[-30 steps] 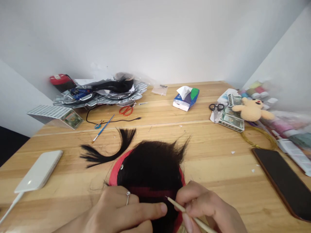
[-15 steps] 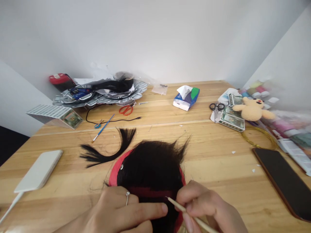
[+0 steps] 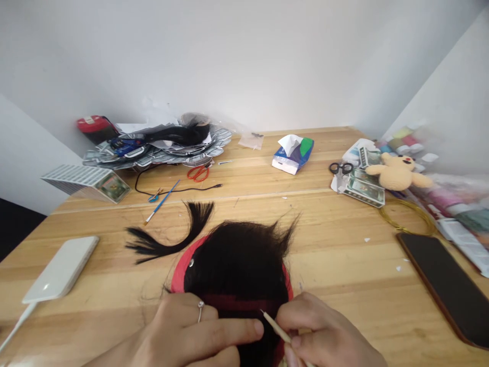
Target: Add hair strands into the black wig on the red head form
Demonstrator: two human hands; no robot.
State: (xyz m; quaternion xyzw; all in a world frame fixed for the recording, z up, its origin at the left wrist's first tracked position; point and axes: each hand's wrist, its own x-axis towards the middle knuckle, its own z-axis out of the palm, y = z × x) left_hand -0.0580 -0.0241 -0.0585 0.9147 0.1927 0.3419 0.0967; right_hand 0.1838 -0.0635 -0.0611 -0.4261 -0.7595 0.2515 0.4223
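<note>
Pinching a tapered rod (image 3: 277,328), right grip (image 3: 324,332) is closed; left grip (image 3: 187,334), pressing silky hair (image 3: 237,257), is unclear.

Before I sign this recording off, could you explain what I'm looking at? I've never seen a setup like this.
There's no machine here, just a person's two bare hands. One camera, worn on the head, looks forward and down at them.

The left hand rests on dark hair that covers a red-edged piece, index finger stretched out. The right hand grips a slim, light-coloured tool, its fine tip at the hair near that finger.

Around them, on the wooden table, lie a loose black hair bundle, a white device with a cable, a dark phone, a tissue pack and a soft toy.
</note>
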